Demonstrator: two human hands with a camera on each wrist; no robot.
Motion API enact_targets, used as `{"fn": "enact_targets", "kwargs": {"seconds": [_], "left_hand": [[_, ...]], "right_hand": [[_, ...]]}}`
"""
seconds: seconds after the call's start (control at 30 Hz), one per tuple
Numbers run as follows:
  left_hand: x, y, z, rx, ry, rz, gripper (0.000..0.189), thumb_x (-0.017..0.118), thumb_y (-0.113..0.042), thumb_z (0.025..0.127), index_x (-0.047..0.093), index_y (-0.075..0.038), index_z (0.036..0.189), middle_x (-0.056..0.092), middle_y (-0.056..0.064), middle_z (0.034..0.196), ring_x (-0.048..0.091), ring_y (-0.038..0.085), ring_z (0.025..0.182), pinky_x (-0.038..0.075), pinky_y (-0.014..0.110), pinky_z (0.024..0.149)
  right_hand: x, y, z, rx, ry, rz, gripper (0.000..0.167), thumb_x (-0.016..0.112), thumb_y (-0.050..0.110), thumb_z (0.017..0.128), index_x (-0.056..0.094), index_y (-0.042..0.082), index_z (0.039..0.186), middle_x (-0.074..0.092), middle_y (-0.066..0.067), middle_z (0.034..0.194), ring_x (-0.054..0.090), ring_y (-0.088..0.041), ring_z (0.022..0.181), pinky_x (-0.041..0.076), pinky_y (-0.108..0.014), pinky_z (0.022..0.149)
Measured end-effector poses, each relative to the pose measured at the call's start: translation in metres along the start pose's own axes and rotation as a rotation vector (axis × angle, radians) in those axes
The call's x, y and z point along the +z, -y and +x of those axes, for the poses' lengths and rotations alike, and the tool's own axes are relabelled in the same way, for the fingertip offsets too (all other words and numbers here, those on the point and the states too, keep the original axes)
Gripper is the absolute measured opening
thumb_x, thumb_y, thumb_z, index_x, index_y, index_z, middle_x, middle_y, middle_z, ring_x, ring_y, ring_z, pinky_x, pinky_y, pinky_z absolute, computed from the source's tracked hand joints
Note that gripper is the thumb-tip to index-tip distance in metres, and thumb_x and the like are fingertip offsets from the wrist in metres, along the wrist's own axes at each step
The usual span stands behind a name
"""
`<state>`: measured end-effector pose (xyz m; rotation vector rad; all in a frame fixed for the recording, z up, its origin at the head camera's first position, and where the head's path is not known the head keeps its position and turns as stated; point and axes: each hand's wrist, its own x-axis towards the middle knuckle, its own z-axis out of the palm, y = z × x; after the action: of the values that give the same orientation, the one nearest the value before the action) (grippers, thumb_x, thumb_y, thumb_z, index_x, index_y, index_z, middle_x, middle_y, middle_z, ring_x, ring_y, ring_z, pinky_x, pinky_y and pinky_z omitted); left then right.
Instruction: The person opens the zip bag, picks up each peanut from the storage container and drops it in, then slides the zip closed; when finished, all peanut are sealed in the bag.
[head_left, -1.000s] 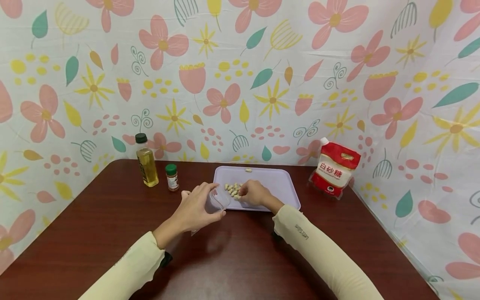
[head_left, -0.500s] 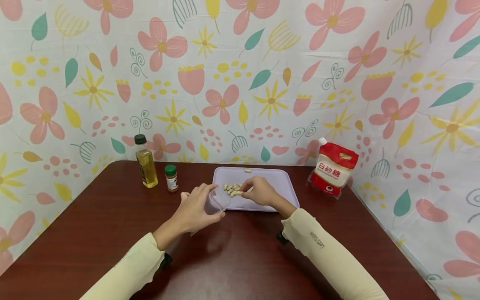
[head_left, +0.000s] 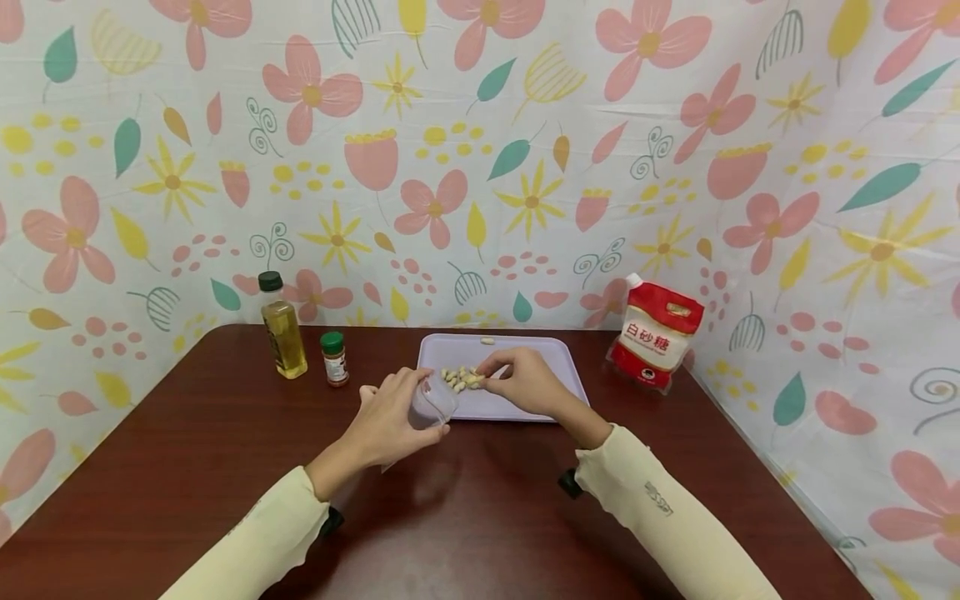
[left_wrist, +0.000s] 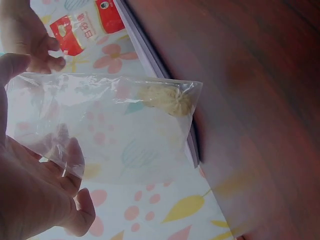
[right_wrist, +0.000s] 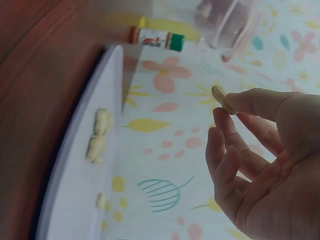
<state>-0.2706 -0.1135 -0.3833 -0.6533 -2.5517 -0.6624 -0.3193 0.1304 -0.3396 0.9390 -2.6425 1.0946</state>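
Against flowered cloth (head_left: 465, 125), at a dark table (head_left: 150, 450); gripping a clear bag (left_wrist: 135, 125) with the left hand (head_left: 386, 412), curving thumb and fingers round its mouth, by the near left corner of the tray (head_left: 555, 354); pinching a peanut (right_wrist: 222, 97) in the fingertips of the right hand (head_left: 528, 383), slanting the forearm in from the right, above the tray; near its left edge, loose peanuts (head_left: 457, 380); toward the table's far left corner, bottle (head_left: 283, 333) and jar (head_left: 334, 360).

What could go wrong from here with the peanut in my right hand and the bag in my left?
The peanut might slip, since the right hand only pinches it. A missed drop could land on the table, because the bag hangs near the edge of the tray. The peanuts inside might spill if the left hand loosens its grip.
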Motion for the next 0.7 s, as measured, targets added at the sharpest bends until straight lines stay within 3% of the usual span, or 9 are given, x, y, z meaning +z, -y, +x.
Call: {"fn": "enact_targets", "kwargs": {"seconds": [0.33,0.7], "left_hand": [[0.0,-0.005,0.002,-0.006,-0.008,-0.021,0.077,0.078,-0.05,0.075,0.052,-0.012,0.136,0.058,0.0,0.111,0.054,0.018,0.096,0.027,0.041,0.069],[0.002,-0.005,0.002,-0.013,-0.001,-0.039,0.077,0.077,-0.051,0.075,0.051,-0.012,0.136,0.057,-0.001,0.11,0.053,0.016,0.095,0.026,0.04,0.07]], "right_hand": [[-0.005,0.02,-0.012,-0.037,-0.044,0.082,0.01,0.075,0.008,0.086,0.078,0.009,0.095,0.074,-0.002,0.092,0.068,-0.021,0.072,0.054,-0.03,0.064],[0.004,0.03,-0.016,-0.061,-0.004,0.114,0.007,0.075,0.007,0.086,0.076,0.009,0.093,0.073,-0.001,0.094,0.068,-0.02,0.081,0.054,-0.029,0.07]]}}
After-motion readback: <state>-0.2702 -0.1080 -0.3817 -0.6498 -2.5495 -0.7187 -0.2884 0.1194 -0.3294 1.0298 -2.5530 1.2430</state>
